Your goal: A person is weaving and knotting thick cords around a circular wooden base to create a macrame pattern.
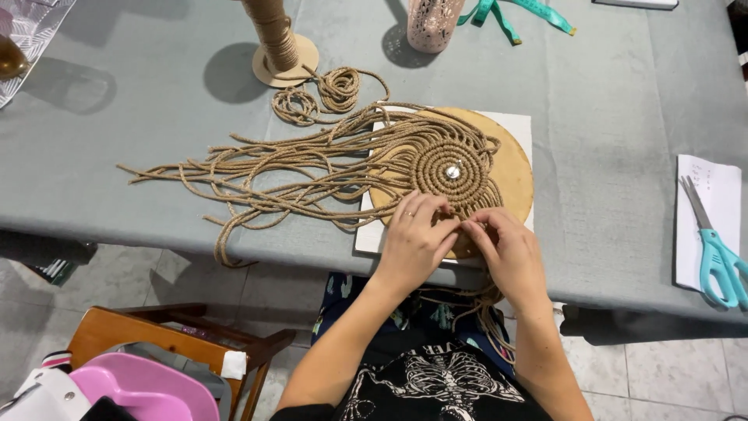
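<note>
At the near edge of the desk (156, 179), both hands meet over the rim of a round coiled cord weave (440, 168). The left hand (413, 238) and the right hand (506, 249) have their fingers narrowed and pinched together on cord strands at the weave's nearest edge, thumbs and forefingers almost touching each other, as suits close knotting work. The weave lies on a round wooden board (514, 168), itself on a white sheet, and a shiny pin (453, 171) at its centre appears to fix it so the coils do not turn. The loose cord ends (234, 175) fan out leftward across the desk, seemingly laid aside to stay untangled, while a few strands hang over the near edge into the lap. Two small cord coils (319, 93) lie beside a cord spool (276, 39) near the far edge. Scissors with turquoise handles (717, 253) rest on paper toward the right edge, within reach but clear of the work.
</note>
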